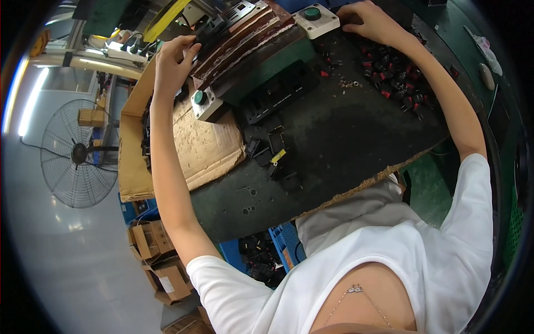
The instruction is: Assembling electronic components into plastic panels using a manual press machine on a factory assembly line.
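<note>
At the upper left, my left hand (pixel 173 62) is bent toward a black plastic part (pixel 210 34) on the fixture, its thumb and fingertips closed at the part's near end. The fixture (pixel 250 47) is a brown layered block on a dark green base. My right hand (pixel 371 23) curves beside a white button box (pixel 328 25) with a green button, thumb and forefinger apart; some of its fingertips are hard to make out. A second button box (pixel 207 110) with a green button stands at the fixture's left end. A long black panel (pixel 281 92) lies along the base.
Black and red small parts (pixel 397 75) are heaped at the right of the dark table (pixel 356 128), with small metal pieces (pixel 349 84) nearby. Black frames (pixel 270 145) lie near the middle. Cardboard (pixel 206 147) covers the left side. A fan (pixel 79 153) and cartons (pixel 161 256) stand beyond.
</note>
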Tool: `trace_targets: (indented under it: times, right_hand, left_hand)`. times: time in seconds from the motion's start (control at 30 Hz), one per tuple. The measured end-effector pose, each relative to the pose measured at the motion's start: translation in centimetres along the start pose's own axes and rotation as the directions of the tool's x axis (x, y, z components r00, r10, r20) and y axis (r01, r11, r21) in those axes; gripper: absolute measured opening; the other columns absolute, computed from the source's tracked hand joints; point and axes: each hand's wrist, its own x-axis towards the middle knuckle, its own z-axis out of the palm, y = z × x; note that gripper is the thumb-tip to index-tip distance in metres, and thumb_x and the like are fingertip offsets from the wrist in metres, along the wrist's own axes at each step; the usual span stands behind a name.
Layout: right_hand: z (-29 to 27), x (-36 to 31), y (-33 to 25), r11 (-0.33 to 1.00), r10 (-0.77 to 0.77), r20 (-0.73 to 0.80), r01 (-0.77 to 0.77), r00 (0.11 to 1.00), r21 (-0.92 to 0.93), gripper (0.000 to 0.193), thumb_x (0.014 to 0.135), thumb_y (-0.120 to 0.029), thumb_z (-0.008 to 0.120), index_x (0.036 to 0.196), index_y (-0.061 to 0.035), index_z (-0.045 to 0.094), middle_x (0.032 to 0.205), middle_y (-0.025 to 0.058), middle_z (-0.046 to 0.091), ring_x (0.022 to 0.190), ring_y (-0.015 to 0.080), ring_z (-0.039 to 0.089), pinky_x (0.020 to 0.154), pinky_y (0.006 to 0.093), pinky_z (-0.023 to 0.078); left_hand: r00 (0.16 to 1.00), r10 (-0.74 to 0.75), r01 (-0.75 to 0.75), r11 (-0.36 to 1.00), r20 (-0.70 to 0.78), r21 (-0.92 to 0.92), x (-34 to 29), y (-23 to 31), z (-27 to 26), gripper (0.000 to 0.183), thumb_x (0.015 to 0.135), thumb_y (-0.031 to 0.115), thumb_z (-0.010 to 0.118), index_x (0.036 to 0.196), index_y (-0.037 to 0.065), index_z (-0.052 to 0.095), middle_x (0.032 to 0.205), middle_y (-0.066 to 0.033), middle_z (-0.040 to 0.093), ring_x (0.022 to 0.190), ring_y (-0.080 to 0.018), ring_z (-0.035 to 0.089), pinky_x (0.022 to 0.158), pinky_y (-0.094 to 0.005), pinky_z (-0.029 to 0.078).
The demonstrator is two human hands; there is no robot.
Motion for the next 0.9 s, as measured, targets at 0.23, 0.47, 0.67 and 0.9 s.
trace_targets:
  times: [0.23, 0.47, 0.67, 0.9]
  right_hand:
    - [-1.6, 0.1, -1.8, 0.986, 0.019, -0.027, -0.014, 0.999, 0.169, 0.026, 0.073, -0.011, 0.066, 0.095, 0.0025, 0.064, 0.082, 0.0155, 0.067, 0.078, 0.0230, 0.065, 0.072, 0.0331, 0.050]
    - [-1.2, 1.2, 1.7, 0.598, 0.227, 0.102, -0.221, 0.969, 0.770, 0.039, 0.082, -0.024, 0.065, 0.110, 0.0016, 0.059, 0.096, 0.0122, 0.065, 0.084, 0.0163, 0.061, 0.075, 0.0304, 0.049]
    - [-1.8, 0.7, -2.8, 0.280, 0.112, 0.250, -0.272, 0.962, 0.921, 0.033, 0.090, -0.013, 0.052, 0.120, 0.0020, 0.051, 0.112, 0.0057, 0.057, 0.101, 0.0095, 0.057, 0.089, 0.0163, 0.047]
    - [-1.4, 0.3, -5.3, -0.047, 0.050, 0.337, -0.334, 0.940, 0.941, 0.032, 0.092, -0.008, 0.046, 0.120, 0.0092, 0.046, 0.114, 0.0192, 0.052, 0.107, 0.0225, 0.054, 0.088, 0.0203, 0.050]
  left_hand:
    - [0.985, 0.105, -0.090, 0.990, -0.136, 0.113, -3.7, 1.5, -1.1, 0.021, 0.085, 0.016, 0.060, 0.103, 0.004, 0.061, 0.100, -0.0094, 0.061, 0.090, -0.0216, 0.059, 0.079, -0.0307, 0.045]
    - [0.964, -0.257, 0.253, 0.965, -0.071, -0.068, -12.1, 2.3, 0.0, 0.026, 0.087, 0.016, 0.057, 0.110, 0.004, 0.056, 0.100, -0.0114, 0.061, 0.095, -0.0232, 0.059, 0.083, -0.0321, 0.044]
    - [0.996, -0.050, 0.062, 0.979, -0.067, 0.192, -12.7, 2.6, 0.2, 0.026, 0.085, 0.014, 0.057, 0.107, 0.002, 0.055, 0.112, -0.0124, 0.055, 0.106, -0.0300, 0.051, 0.090, -0.0372, 0.040]
    - [0.992, -0.021, 0.051, 0.971, -0.128, 0.235, -13.7, 2.2, 0.7, 0.029, 0.082, 0.012, 0.059, 0.109, 0.005, 0.052, 0.110, -0.0116, 0.055, 0.107, -0.0303, 0.049, 0.090, -0.0384, 0.038]
